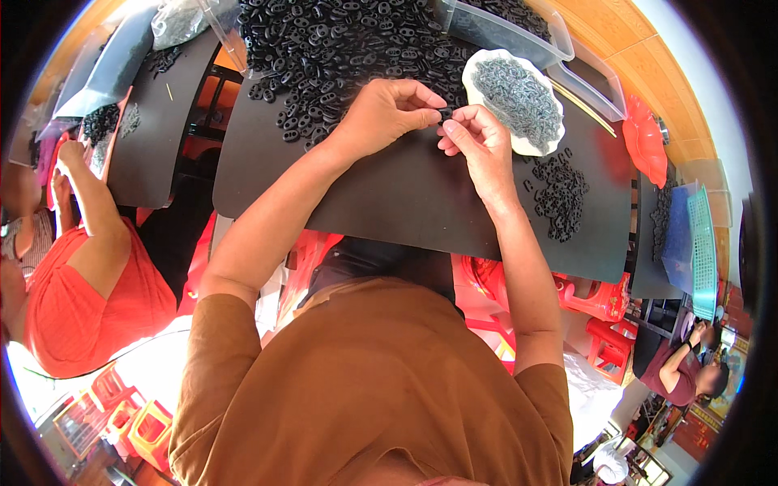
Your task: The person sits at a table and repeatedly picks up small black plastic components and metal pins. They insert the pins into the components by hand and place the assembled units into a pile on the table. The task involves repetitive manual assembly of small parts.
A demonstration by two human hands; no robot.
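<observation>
My left hand (383, 112) and my right hand (476, 142) meet over a black board (405, 194), fingertips pinched together on one small black plastic piece (445, 113). A big heap of the same small black ring-shaped pieces (340, 40) lies on the board just beyond my left hand. To the right of my right hand stands a white scalloped dish (514, 99) filled with small grey pieces. A smaller pile of black pieces (559, 194) lies on the board at the right, below the dish.
Clear plastic bins (519, 32) stand at the far right of the board, an orange tray (644, 138) beyond them. A person in an orange top (73, 283) works at a second black board (158, 121) to the left. Another person (681, 368) sits lower right near red stools (600, 304).
</observation>
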